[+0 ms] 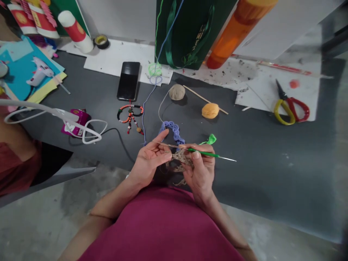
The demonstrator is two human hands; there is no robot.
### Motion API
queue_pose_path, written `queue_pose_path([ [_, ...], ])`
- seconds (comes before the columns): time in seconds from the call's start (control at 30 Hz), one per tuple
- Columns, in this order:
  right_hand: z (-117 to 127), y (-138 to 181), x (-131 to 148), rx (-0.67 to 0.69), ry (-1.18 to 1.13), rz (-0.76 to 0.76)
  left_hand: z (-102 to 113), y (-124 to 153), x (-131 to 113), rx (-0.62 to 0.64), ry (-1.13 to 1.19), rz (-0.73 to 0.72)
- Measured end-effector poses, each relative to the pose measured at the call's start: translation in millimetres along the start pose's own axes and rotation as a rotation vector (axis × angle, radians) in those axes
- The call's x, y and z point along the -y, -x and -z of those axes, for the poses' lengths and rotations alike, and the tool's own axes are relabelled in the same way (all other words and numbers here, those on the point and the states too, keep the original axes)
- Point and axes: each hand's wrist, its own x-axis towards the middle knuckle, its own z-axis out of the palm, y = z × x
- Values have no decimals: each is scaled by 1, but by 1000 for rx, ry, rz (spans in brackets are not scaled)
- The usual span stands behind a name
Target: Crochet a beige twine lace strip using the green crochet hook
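My right hand (200, 169) is closed on a green-handled crochet hook (209, 154), its metal end pointing right. A small beige crochet piece (179, 158) hangs between both hands. My left hand (150, 159) pinches the beige yarn at the work, forefinger raised. A beige strand runs up to a beige yarn ball (177, 92). A purple crocheted piece (173, 130) lies just behind my hands, with a green scrap (210, 139) beside it.
An orange yarn ball (210, 110) and thin stick lie ahead. Black phone (128, 80), beaded ornament (130, 116), scissors (289, 105), green bag (187, 32), orange bottle (233, 32), glue gun (40, 72) and white cable (81, 128) surround. Another person's arm is at far left (13, 152).
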Motion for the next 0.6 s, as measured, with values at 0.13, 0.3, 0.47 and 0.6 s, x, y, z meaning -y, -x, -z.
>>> queue_pose_path([
  [0.13, 3, -2, 2, 8, 15, -42, 3, 0, -2, 4, -20, 10],
  [0.3, 1, -6, 6, 55, -54, -47, 3, -1, -2, -24, 6, -2],
  [0.47, 1, -7, 6, 67, -96, -99, 4, -3, -1, -56, 39, -14],
  [0.6, 2, -6, 3, 46, -103, -137, 5, -6, 0, -75, 38, 1],
])
